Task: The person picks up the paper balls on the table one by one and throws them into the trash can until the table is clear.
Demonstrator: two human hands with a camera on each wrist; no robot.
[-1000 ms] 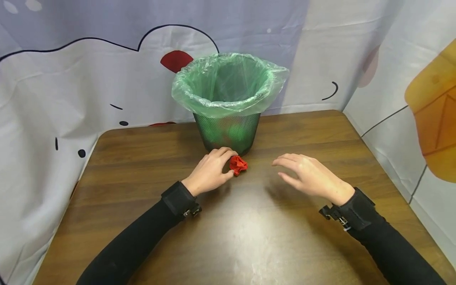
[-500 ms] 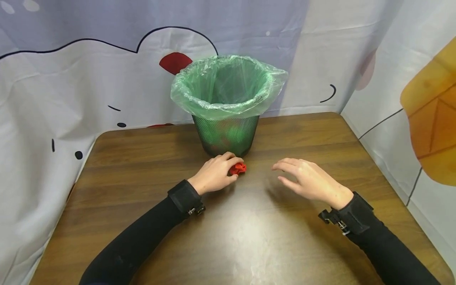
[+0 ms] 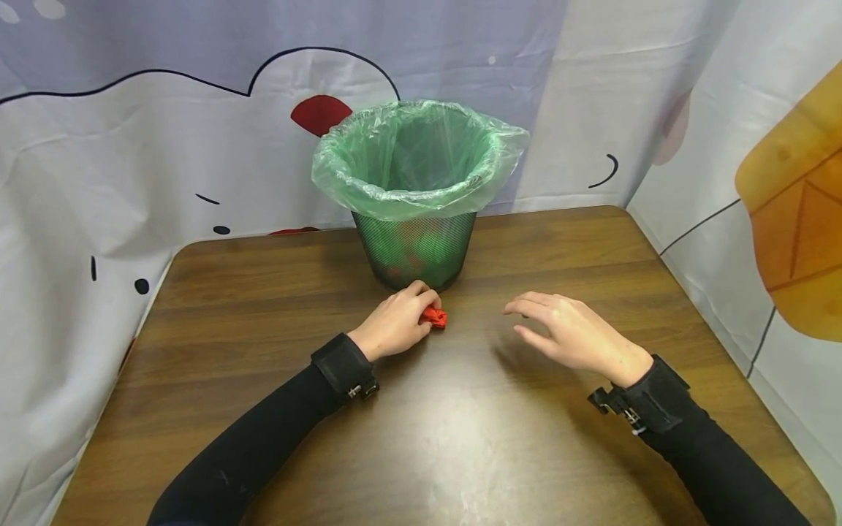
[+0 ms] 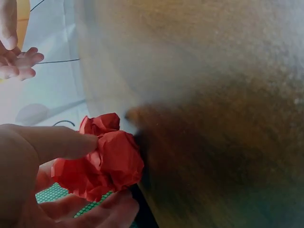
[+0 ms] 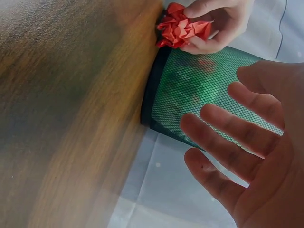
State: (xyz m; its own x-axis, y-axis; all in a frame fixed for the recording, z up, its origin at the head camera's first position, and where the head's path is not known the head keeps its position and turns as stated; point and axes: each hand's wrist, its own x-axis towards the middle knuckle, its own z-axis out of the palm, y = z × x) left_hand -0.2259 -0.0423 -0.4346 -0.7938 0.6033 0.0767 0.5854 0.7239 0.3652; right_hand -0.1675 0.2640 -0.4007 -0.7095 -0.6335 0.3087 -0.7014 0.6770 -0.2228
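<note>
A crumpled ball of red paper point(image 3: 435, 317) is pinched between the thumb and fingers of my left hand point(image 3: 397, 320), low over the table just in front of the waste basket. The left wrist view shows the thumb lying across the paper ball point(image 4: 116, 159) and the fingers behind and under it. My right hand point(image 3: 569, 332) hovers to the right with nothing in it, its fingers loosely spread, palm facing the left hand. In the right wrist view its fingers point(image 5: 223, 137) overlap the basket.
A black mesh waste basket point(image 3: 416, 252) with a green plastic liner point(image 3: 421, 201) folded over its rim stands at the back of the wooden table point(image 3: 263, 292). Reddish shapes show dimly through the mesh. A printed curtain point(image 3: 131, 168) hangs behind and along the sides.
My left hand has reached slightly right and closed its fingers round the red paper ball, then drawn it a little back to the left. My right hand has stayed nearly still.
</note>
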